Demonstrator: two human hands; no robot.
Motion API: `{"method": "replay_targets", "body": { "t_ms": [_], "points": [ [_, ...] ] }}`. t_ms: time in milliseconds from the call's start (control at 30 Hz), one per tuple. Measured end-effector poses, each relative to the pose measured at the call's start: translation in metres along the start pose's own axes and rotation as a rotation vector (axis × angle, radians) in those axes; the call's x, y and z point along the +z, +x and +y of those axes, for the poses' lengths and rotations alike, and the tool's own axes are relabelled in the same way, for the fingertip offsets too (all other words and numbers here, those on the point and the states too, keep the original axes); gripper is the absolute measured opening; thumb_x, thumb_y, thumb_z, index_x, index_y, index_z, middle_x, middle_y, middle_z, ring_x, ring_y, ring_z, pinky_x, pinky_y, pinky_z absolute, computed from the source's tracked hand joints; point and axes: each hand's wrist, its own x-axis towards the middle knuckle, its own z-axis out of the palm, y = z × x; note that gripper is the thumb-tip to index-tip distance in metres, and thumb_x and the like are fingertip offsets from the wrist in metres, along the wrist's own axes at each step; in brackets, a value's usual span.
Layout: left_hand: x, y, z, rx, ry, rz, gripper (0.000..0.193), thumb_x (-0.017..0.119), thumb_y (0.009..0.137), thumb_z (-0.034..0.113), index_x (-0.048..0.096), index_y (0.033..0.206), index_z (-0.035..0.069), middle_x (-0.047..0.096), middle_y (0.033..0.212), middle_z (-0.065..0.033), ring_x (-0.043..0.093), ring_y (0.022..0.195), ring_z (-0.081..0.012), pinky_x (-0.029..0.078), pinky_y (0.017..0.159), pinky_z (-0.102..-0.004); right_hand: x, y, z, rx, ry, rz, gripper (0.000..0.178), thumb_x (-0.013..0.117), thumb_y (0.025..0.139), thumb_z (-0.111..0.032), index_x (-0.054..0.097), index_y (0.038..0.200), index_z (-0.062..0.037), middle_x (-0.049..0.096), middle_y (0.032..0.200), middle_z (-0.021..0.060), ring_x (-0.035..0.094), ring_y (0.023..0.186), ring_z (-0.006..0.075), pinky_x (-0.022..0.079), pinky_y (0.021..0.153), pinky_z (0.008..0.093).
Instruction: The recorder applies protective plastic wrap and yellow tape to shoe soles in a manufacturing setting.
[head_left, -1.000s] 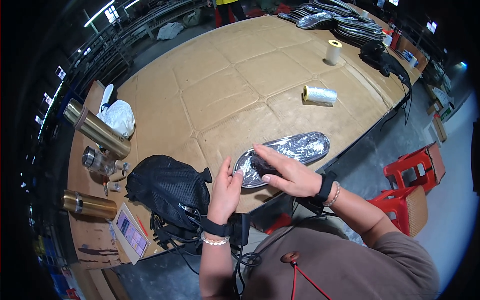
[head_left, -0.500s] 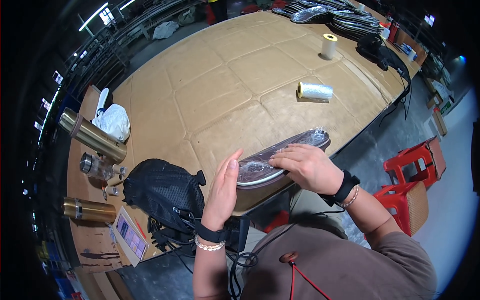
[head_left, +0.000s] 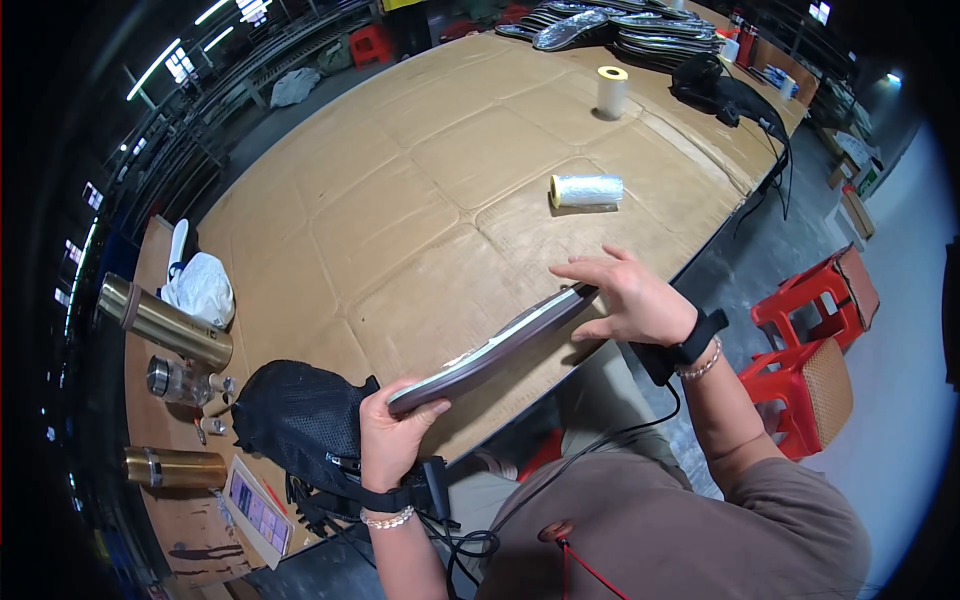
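A dark brown shoe sole with a pale edge line is tilted up on its side above the table's near edge. Some clear film glints on its upper face, which is mostly turned away. My left hand grips the sole's left end, thumb on the side towards me and the fingers mostly hidden. Around the right end, my right hand has its fingers and thumb spread apart; whether it touches the sole I cannot tell.
A roll of clear film lies on the cardboard-covered table; another roll stands farther back. Stacked wrapped soles fill the far right corner. On the left are a black mesh bag, flasks and a phone. Red stools stand right.
The sole has been lifted and tipped onto its side. My left hand has gone from upright beside it to gripping its left end. My right hand has come off its top and spread.
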Motion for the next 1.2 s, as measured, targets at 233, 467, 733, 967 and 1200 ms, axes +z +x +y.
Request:
{"method": "replay_targets", "body": {
  "t_ms": [233, 467, 733, 967, 1200],
  "points": [
    [-0.008, 0.001, -0.016, -0.018, 0.028, 0.0, 0.024, 0.082, 0.078, -0.002, 0.07, 0.1, -0.003, 0.072, 0.093, -0.0038, 0.064, 0.084, -0.0087, 0.052, 0.079, -0.0239, 0.021, -0.004, 0.022, -0.033, 0.376, 0.122, 0.029, 0.079, 0.076, -0.01, 0.066, 0.101, -0.0011, 0.068, 0.093, 0.0142, 0.064, 0.084, 0.0333, 0.051, 0.074, 0.0371],
    [0.017, 0.007, 0.006, 0.033, -0.326, 0.216, 0.11, 0.079, 0.076, 0.003, 0.008, 0.159, 0.015, 0.028, 0.155, -0.0138, 0.035, 0.138, -0.0267, 0.041, 0.105, -0.0417, 0.024, -0.012, -0.004, -0.112, 0.173, 0.381, 0.022, 0.075, 0.073, -0.006, 0.065, 0.093, -0.0034, 0.063, 0.084, 0.0126, 0.063, 0.08, 0.0319, 0.05, 0.07, 0.038],
    [0.069, 0.019, 0.025, 0.107, -0.318, 0.178, 0.125, 0.074, 0.074, -0.011, -0.015, 0.157, 0.016, 0.012, 0.156, -0.0112, 0.031, 0.136, -0.0246, 0.042, 0.11, -0.0447, 0.064, -0.018, -0.065, -0.14, 0.255, 0.492, 0.022, 0.082, 0.072, -0.013, 0.065, 0.085, -0.0054, 0.063, 0.077, 0.009, 0.063, 0.066, 0.0273, 0.05, 0.057, 0.0349],
    [0.061, 0.022, 0.007, 0.057, -0.509, 0.165, 0.106, 0.065, 0.082, -0.005, -0.007, 0.158, 0.008, 0.015, 0.158, -0.0128, 0.026, 0.141, -0.023, 0.026, 0.116, -0.036, 0.073, -0.016, -0.089, -0.168, 0.249, 0.505, 0.022, 0.079, 0.071, -0.011, 0.064, 0.086, -0.0044, 0.062, 0.077, 0.0095, 0.063, 0.067, 0.0272, 0.049, 0.058, 0.0358],
    [0.061, 0.016, 0.001, 0.075, -0.482, 0.125, 0.112, 0.069, 0.08, 0.001, -0.012, 0.158, 0.01, 0.01, 0.158, -0.0203, 0.026, 0.141, -0.0303, 0.032, 0.113, -0.0419, 0.073, -0.008, -0.082, 0.126, 0.645, 0.12, 0.055, 0.065, 0.093, -0.032, 0.045, 0.13, 0.0037, 0.055, 0.124, 0.0256, 0.06, 0.111, 0.0341, 0.049, 0.092, 0.039]
  ]
}}
